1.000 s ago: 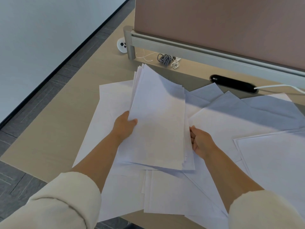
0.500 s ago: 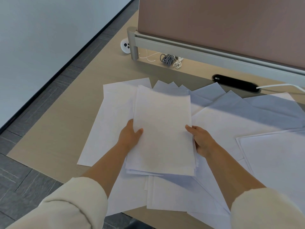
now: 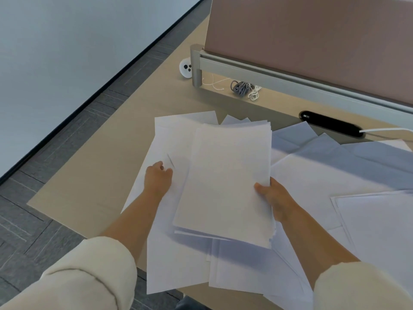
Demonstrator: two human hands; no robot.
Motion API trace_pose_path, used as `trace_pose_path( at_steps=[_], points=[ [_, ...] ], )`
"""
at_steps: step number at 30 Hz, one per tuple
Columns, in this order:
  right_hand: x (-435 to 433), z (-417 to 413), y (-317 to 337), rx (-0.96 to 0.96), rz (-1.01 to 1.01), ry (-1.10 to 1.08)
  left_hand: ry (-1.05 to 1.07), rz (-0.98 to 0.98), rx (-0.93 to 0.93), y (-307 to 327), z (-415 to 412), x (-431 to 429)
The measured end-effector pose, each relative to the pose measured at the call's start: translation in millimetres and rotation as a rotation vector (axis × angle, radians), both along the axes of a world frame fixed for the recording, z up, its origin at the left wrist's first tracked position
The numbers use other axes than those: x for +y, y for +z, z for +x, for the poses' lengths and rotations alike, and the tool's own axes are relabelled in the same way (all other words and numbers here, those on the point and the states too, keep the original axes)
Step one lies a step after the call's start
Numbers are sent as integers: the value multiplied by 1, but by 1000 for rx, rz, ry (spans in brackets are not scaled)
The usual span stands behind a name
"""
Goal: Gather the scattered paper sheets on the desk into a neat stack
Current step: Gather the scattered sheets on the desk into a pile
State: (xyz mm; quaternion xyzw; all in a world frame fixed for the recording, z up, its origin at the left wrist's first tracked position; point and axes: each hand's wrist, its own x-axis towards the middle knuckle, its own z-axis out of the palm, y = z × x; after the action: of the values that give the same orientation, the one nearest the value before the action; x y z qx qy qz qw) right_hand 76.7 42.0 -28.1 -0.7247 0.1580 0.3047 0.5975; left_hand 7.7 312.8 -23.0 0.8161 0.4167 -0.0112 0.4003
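1. The right hand (image 3: 276, 199) has its thumb laid on top of the stack (image 3: 225, 180) and its other fingers hidden beneath, clamping the stack's right edge.
2. The left hand (image 3: 157, 179) has its fingers curled onto 1 loose sheet (image 3: 174, 135) just left of the stack; I cannot tell whether they pinch it.
3. The stack is held over more sheets by the near edge of the desk (image 3: 93, 171).
4. Scattered sheets (image 3: 335, 175) run toward the desk's right edge, and coiled cables (image 3: 240, 88) lie at its far edge.

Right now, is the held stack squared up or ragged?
Ragged: the stack, held by the right hand, shows offset sheet edges along its near end and far right corner.
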Motion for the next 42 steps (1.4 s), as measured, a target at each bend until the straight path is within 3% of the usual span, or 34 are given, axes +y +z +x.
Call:
trace_pose_path(
  at_steps=[3,5,8,13,16,20,25,32,37,42],
  points=[
    [11,-3,0,7,10,-1,240,-442,-134,2,7,1],
    [12,-5,-1,16,3,-16,325,-630,-177,1,13,2],
    [10,-8,-2,41,17,-27,231,-631,-85,0,19,0],
    [4,-13,-2,46,45,-51,-104,-273,72,-6,21,-5],
    [2,-15,-3,41,48,-67,-101,-139,-20,2,21,-9],
    [0,-16,-7,8,-34,-91,47,-440,-392,36,24,-7],
    [1,-17,-5,-2,-23,-77,-101,-707,-601,86,32,-26],
    [-3,-15,-6,35,75,-89,-225,-989,-683,134,39,-64],
    [-5,-16,-9,38,96,-105,-108,-1283,-894,139,50,-69],
    [-7,-18,-8,51,116,-97,82,-1355,-860,104,43,-65]
  ],
)
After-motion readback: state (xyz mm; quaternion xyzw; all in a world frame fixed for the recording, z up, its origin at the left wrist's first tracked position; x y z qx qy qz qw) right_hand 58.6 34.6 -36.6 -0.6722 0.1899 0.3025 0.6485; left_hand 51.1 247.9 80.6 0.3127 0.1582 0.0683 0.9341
